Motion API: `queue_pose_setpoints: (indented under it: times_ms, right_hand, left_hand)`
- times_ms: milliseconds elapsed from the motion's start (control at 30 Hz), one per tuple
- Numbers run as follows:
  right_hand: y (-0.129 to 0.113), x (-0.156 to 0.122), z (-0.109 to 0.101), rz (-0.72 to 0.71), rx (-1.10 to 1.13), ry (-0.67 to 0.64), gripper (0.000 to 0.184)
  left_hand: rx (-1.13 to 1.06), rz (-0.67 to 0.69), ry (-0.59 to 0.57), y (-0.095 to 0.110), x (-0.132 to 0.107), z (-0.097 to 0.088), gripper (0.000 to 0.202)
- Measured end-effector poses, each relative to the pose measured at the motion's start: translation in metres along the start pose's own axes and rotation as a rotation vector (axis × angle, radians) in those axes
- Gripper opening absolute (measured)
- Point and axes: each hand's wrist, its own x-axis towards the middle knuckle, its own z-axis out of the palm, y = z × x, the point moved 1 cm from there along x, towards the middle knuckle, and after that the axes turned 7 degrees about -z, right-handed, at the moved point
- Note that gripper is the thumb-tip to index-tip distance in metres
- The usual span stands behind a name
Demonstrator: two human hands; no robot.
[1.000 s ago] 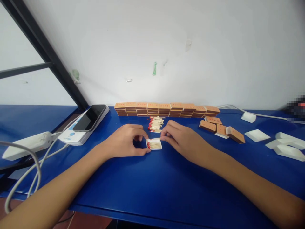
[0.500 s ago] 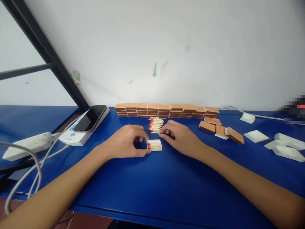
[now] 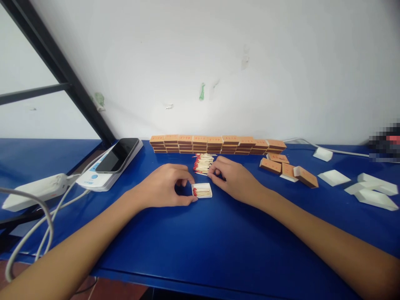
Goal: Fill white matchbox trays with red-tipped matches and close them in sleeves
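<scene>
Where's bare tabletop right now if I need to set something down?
Bare blue tabletop lies between the forearms, nearer than the tray of matches. Another patch lies between the phone and left hand. It's crowded beyond the tray: loose matches, the right hand and stacked matchboxes.

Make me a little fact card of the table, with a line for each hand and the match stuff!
Left hand: thumb and finger hold the left end of a small white tray
Right hand: fingertips at the right edge of the match pile; can't tell if they hold a match
In the tray: red-tipped matches, along the near side
By the wall: row of stacked matchboxes
Right side: loose matchboxes, white pieces
Left side: phone
</scene>
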Motion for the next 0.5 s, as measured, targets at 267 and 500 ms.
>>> queue_pose_setpoints:
  times_ms: [267,500]
  right_hand:
    - [0.004,-0.002,-0.004,0.029,-0.065,-0.041,0.013]
    - [-0.01,-0.001,-0.002,0.006,-0.052,-0.015,0.014]
  left_hand:
    - [-0.002,-0.001,-0.003,0.0,-0.001,-0.001,0.028]
    - [0.007,-0.005,-0.003,0.002,0.0,-0.002,0.027]
